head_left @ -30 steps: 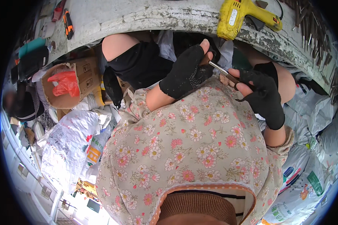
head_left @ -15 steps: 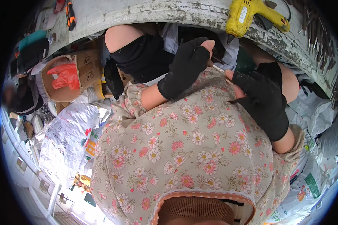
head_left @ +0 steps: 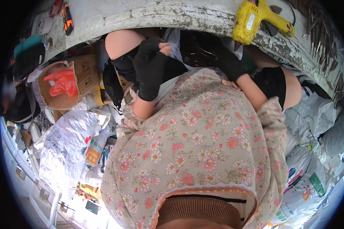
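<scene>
My left hand (head_left: 151, 70), in a black fingerless glove, is raised above my left thigh, close to the table edge. Its fingers are curled closed, and whatever they may hold is hidden. In a matching black glove, my right hand (head_left: 229, 61) reaches down between my knees, into the dark space below the table edge. Its fingers are lost in the shadow there. Beside it, several thin dark rods (head_left: 197, 57) lie in that dark space. A flowered grey smock (head_left: 195, 145) covers my lap.
On the worn white table (head_left: 172, 15) lie a yellow glue gun (head_left: 246, 24), an orange-and-black cutter (head_left: 67, 19) and a pile of thin metal-tipped rods (head_left: 321, 38). A cardboard box (head_left: 82, 78) with a red plastic bag (head_left: 63, 83) stands at left. White bags (head_left: 67, 145) crowd both sides.
My hands have parted from a thin rod held between them over my lap. The left has moved left; the right has gone forward, down into the dark space. The rod no longer shows between them.
</scene>
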`<state>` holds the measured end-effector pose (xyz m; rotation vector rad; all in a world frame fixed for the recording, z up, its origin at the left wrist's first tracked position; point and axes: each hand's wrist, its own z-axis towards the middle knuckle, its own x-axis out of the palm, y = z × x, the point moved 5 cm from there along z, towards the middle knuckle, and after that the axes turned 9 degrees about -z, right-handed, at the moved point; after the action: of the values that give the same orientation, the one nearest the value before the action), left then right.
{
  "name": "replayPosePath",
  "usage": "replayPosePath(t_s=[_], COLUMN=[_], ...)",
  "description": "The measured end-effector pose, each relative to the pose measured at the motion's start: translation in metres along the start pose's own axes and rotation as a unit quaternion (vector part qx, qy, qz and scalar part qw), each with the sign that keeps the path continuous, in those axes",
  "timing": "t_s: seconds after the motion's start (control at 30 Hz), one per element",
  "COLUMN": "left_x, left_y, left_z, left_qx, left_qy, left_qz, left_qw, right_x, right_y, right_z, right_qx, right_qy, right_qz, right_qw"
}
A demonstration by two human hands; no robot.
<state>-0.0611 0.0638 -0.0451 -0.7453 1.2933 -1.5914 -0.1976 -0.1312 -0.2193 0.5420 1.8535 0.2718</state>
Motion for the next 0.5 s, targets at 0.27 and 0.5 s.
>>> replayPosePath(t_s=[0.27, 0.5], left_x=[0.003, 0.021], left_y=[0.013, 0.012], left_z=[-0.003, 0.001], left_qx=[-0.125, -0.188], left_qy=[0.02, 0.028], left_qz=[-0.044, -0.039], left_qw=[0.991, 0.981], right_x=[0.016, 0.045], right_y=[0.017, -0.014], right_z=[0.033, 0.072], right_qx=[-0.003, 0.027], right_qy=[-0.147, -0.087], right_qz=[0.173, -0.076], right_qw=[0.974, 0.993])
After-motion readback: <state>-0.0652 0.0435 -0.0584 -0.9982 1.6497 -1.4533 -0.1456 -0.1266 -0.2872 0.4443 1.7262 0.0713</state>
